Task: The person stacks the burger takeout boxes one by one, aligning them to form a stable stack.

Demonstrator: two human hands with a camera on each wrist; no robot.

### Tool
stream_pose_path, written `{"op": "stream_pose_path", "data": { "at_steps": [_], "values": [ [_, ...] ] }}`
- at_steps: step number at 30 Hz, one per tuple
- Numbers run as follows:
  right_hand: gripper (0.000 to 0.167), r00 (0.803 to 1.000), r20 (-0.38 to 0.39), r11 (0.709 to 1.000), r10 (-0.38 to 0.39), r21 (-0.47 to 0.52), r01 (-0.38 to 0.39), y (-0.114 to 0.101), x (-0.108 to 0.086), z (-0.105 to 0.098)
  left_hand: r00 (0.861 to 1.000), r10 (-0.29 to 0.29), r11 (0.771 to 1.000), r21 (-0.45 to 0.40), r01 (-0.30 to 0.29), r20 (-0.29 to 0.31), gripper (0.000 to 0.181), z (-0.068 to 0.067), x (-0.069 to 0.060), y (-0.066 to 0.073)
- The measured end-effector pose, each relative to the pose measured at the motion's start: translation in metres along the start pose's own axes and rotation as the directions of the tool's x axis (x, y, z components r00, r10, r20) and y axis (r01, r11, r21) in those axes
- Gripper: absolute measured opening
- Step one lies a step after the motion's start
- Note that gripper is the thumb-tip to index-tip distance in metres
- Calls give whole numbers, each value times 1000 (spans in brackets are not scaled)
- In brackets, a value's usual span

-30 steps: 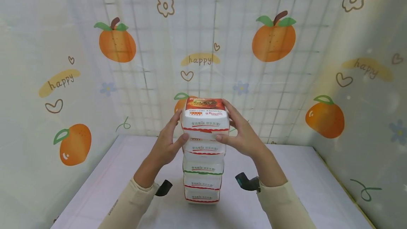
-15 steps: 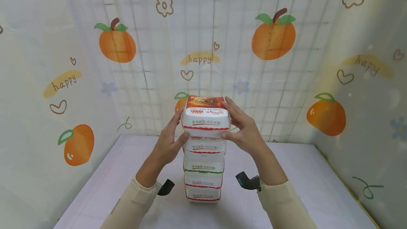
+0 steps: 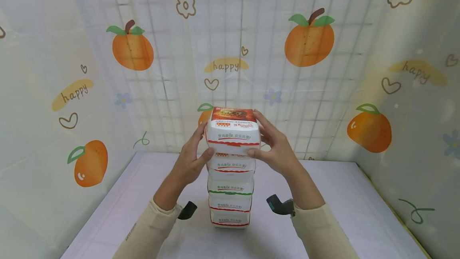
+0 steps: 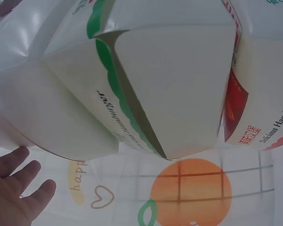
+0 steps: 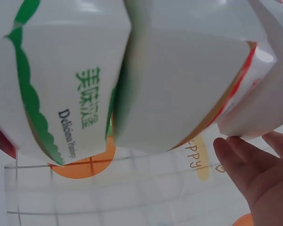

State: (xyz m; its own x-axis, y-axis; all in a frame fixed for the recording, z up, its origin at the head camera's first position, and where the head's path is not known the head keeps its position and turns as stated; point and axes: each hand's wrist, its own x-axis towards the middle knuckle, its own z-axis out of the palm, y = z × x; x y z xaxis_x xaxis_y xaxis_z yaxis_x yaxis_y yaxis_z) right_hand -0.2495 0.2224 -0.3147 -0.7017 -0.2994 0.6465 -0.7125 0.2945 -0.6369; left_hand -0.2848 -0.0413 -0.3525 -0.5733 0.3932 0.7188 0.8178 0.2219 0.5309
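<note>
A white cardboard hamburger box [image 3: 233,136] with a red burger picture on its lid sits at the top of a tall stack. My left hand [image 3: 188,162] holds its left side, thumb at the lower front corner. From the right, my right hand [image 3: 278,150] grips the same box, thumb low on the front and fingers along the side. Below it, several similar boxes form the column, including a green-trimmed hamburger box [image 3: 230,187]. In the left wrist view, fingers [image 4: 26,174] appear beside the boxes; the right wrist view shows fingertips [image 5: 222,147] touching a box's edge.
The stack stands on a white table [image 3: 309,227]. A pale curtain [image 3: 172,91] printed with oranges, hearts and "happy" hangs behind and at both sides. Black wrist cameras [image 3: 280,205] jut inward from the sleeves, near the lower boxes.
Both hands stay at the top box. The right thumb shifts slightly right, then a little back left. The head view tilts slightly; the stack stays upright.
</note>
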Motion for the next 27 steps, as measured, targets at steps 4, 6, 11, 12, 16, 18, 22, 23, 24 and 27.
{"op": "stream_pose_path", "data": {
  "at_steps": [4,6,11,12,16,18,22,23,24,27],
  "values": [
    [101,999,19,999,34,11,-34,5,-2,0,1000,7,1000,16,-6,-3,74,-1,-1,-1],
    [102,999,30,999,29,19,-29,5,-3,-1,1000,7,1000,20,-7,-4,75,-1,-2,-1],
    [105,999,45,1000,13,23,-14,6,-4,-2,1000,-4,1000,22,4,-2,75,-1,-5,-3],
    [105,999,45,1000,13,21,-14,6,-5,-2,1000,-6,1000,22,6,-1,75,0,-5,-4],
    [106,999,40,1000,16,22,-17,6,-4,-3,1000,-6,1000,19,6,-1,73,1,-5,-5],
    [104,999,40,1000,12,27,-13,6,-2,-3,1000,-2,1000,17,2,-4,74,1,-5,-6],
    [100,999,45,999,11,42,-13,10,-1,-2,1000,-3,1000,22,3,-10,75,1,-5,-9],
    [99,999,47,999,13,46,-15,10,-1,-2,1000,-5,1000,22,5,-10,76,2,-6,-9],
    [97,999,50,999,13,51,-15,11,-1,-1,1000,-7,1000,23,7,-8,76,2,-6,-10],
    [95,998,55,998,12,64,-16,12,-2,0,1000,-11,1000,19,11,-4,75,3,-7,-12]
  ]
}}
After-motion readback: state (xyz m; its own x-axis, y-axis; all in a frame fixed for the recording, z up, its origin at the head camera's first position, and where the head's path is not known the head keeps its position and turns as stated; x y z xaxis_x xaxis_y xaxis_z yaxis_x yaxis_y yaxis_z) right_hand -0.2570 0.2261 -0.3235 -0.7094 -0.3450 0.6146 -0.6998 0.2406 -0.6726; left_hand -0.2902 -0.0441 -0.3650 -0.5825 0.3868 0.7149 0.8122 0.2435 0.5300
